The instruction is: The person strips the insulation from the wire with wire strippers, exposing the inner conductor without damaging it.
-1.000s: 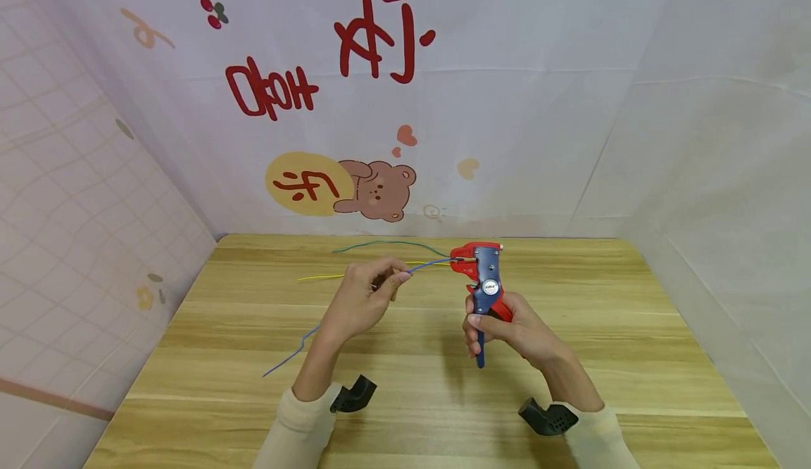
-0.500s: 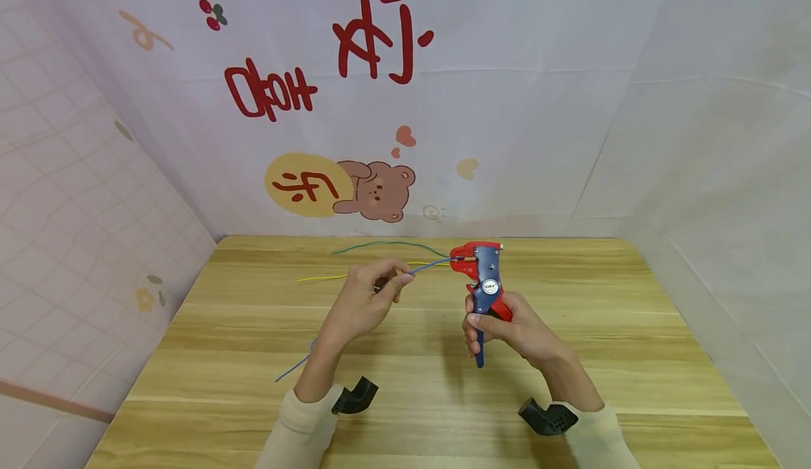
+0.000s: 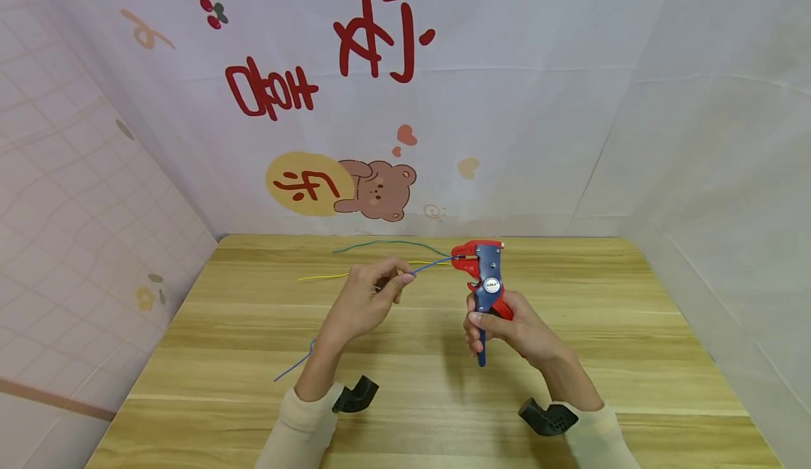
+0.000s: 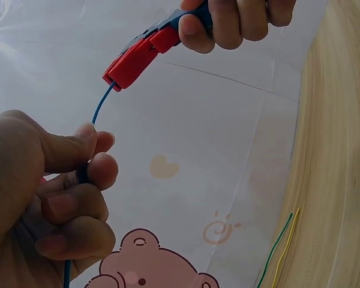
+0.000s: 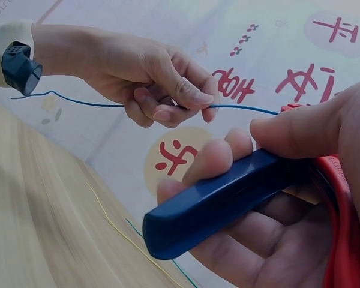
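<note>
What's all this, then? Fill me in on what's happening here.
A person's right hand grips a red-and-blue hand tool, while the left hand pinches a blue wire. One end of that wire runs into the tool's red nose; the other trails past the left wrist. A green wire and a yellow wire lie on the wooden table. What the tool has done to the blue wire can't be seen.

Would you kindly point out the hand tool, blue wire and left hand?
Hand tool (image 3: 488, 274): head view, blue body.
Blue wire (image 4: 99, 104): left wrist view, upper stretch.
Left hand (image 3: 368, 296): head view, its back.
</note>
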Available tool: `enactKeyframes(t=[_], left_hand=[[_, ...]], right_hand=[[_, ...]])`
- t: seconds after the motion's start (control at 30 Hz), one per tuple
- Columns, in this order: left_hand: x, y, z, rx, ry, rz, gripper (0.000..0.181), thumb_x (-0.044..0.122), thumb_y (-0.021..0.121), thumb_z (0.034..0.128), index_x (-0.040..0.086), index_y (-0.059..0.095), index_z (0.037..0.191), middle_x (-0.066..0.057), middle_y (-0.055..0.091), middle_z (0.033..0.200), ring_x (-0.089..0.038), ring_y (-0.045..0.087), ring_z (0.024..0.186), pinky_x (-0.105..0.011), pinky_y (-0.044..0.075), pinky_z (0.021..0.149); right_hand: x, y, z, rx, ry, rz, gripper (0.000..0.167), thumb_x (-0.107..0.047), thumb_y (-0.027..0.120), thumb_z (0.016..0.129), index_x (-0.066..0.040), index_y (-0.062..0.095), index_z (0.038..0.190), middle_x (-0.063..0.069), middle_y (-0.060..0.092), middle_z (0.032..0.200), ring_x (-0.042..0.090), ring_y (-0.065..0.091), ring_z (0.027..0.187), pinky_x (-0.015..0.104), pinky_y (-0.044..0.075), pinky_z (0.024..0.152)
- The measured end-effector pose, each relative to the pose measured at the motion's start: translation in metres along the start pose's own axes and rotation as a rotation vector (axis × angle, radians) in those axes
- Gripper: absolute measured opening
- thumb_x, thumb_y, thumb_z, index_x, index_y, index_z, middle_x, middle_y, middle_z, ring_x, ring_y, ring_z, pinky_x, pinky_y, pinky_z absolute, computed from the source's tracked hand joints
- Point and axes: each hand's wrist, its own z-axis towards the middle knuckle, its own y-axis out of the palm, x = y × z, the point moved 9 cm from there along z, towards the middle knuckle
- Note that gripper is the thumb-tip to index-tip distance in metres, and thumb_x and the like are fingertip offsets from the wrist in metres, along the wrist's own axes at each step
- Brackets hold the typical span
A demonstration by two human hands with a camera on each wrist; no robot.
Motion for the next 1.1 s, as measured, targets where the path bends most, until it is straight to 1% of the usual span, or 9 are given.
enactKeyframes(t=[0.2,0.3,0.37,0.47,0.6,0.73,0.83,0.97,1.1], left_hand=[[0.000,0.001,0.000,-0.016,-0.005,0.004,0.009,0.016,0.063,0.1029,0.016,0.070,0.098,-0.008,0.059,0.063,-0.005,0.047,0.050,-0.021,0.034,0.049],[0.000,0.001,0.000,-0.020,-0.012,0.010,0.009,0.017,0.063,0.1031,0.017,0.070,0.098,-0.009,0.060,0.063,-0.005,0.047,0.050,-0.021,0.035,0.050],[0.000,0.000,0.000,-0.016,-0.013,0.021,0.009,0.017,0.063,0.1031,0.017,0.070,0.098,-0.006,0.059,0.063,-0.005,0.047,0.051,-0.021,0.035,0.050],[0.000,-0.003,0.000,0.005,0.002,0.050,0.010,0.018,0.063,0.1028,0.016,0.070,0.097,0.000,0.056,0.062,-0.005,0.046,0.051,-0.021,0.036,0.051],[0.001,-0.009,0.000,0.050,0.025,0.076,0.011,0.018,0.063,0.1024,0.016,0.070,0.095,0.007,0.052,0.063,-0.004,0.043,0.051,-0.022,0.035,0.050],[0.002,-0.014,-0.001,0.084,0.029,0.073,0.011,0.018,0.064,0.1019,0.015,0.072,0.094,0.006,0.052,0.063,-0.005,0.041,0.050,-0.022,0.034,0.049],[0.002,-0.016,-0.002,0.102,0.036,0.077,0.011,0.017,0.064,0.1018,0.015,0.072,0.095,0.006,0.051,0.062,-0.005,0.040,0.050,-0.022,0.034,0.050],[0.003,-0.018,-0.002,0.111,0.055,0.093,0.011,0.017,0.064,0.1018,0.014,0.072,0.095,0.006,0.051,0.062,-0.005,0.041,0.050,-0.022,0.035,0.052],[0.004,-0.019,-0.002,0.119,0.075,0.099,0.011,0.016,0.066,0.1007,0.015,0.072,0.092,0.006,0.050,0.061,-0.004,0.041,0.050,-0.022,0.035,0.052]], right_hand=[[0.000,0.001,0.000,0.001,0.001,0.011,0.002,0.002,0.048,0.105,0.003,0.049,0.106,0.010,0.059,0.076,0.017,0.063,0.065,0.044,0.060,0.065],[-0.002,0.003,0.000,-0.011,-0.023,0.015,0.007,0.005,0.045,0.104,0.001,0.050,0.105,0.011,0.057,0.076,0.018,0.061,0.064,0.043,0.059,0.065],[-0.002,0.004,0.001,-0.013,-0.027,0.021,0.009,0.007,0.044,0.104,0.000,0.050,0.105,0.011,0.055,0.075,0.019,0.060,0.064,0.042,0.058,0.064],[0.001,0.005,0.001,-0.007,-0.006,0.038,0.010,0.007,0.045,0.104,-0.002,0.050,0.106,0.009,0.054,0.076,0.018,0.058,0.065,0.038,0.057,0.066],[0.005,0.010,0.003,-0.034,0.014,0.106,0.007,0.005,0.046,0.105,-0.002,0.049,0.107,0.005,0.050,0.080,0.017,0.053,0.068,0.032,0.055,0.070],[0.006,0.020,0.006,-0.099,-0.009,0.196,0.010,0.005,0.044,0.106,-0.001,0.051,0.109,0.004,0.049,0.081,0.020,0.048,0.067,0.037,0.061,0.076],[0.008,0.026,0.007,-0.120,-0.020,0.241,0.013,0.005,0.043,0.105,0.000,0.054,0.108,0.007,0.048,0.080,0.020,0.047,0.067,0.038,0.061,0.075],[0.016,0.027,0.010,-0.075,0.035,0.251,0.009,-0.002,0.045,0.106,-0.004,0.053,0.102,0.005,0.047,0.079,0.018,0.048,0.067,0.034,0.055,0.070],[0.025,0.024,0.010,-0.008,0.090,0.213,0.008,-0.008,0.049,0.107,-0.006,0.052,0.099,0.001,0.057,0.077,0.015,0.056,0.065,0.034,0.056,0.068]])
